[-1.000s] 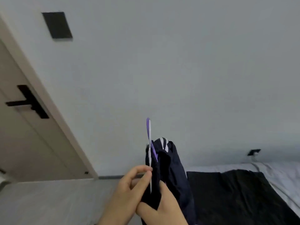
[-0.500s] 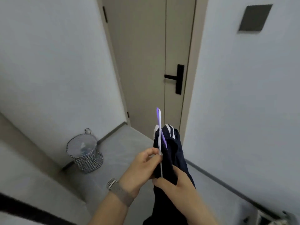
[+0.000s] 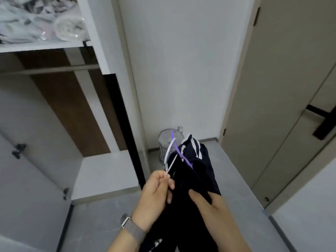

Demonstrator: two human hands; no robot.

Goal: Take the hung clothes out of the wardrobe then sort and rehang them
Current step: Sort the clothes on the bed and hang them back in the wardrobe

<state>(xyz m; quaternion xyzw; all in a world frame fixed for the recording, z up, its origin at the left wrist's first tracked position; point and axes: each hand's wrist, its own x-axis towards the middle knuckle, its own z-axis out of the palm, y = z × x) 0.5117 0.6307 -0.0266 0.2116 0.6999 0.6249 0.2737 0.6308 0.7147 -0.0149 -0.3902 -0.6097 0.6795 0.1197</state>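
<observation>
Facing open wardrobe [image 3: 60,99] at 9–10 o'clock: bare rail [image 3: 49,69], bagged items on the top shelf. Door [image 3: 280,91] at 3 o'clock. Dark navy garment [image 3: 192,180] with white stripes hangs at centre-bottom, 6 o'clock, draped over two thin hangers. Mesh bin [image 3: 164,142] just behind it, against the wall. Left hand [image 3: 156,194] pinched closed on white hanger [image 3: 170,157]; purple hanger [image 3: 179,151] crosses it. Right hand [image 3: 216,206] grips the fabric.

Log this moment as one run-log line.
phase: rehang | left hand: pinching white hanger | right hand: gripping dark striped garment | wardrobe rail: bare where visible
</observation>
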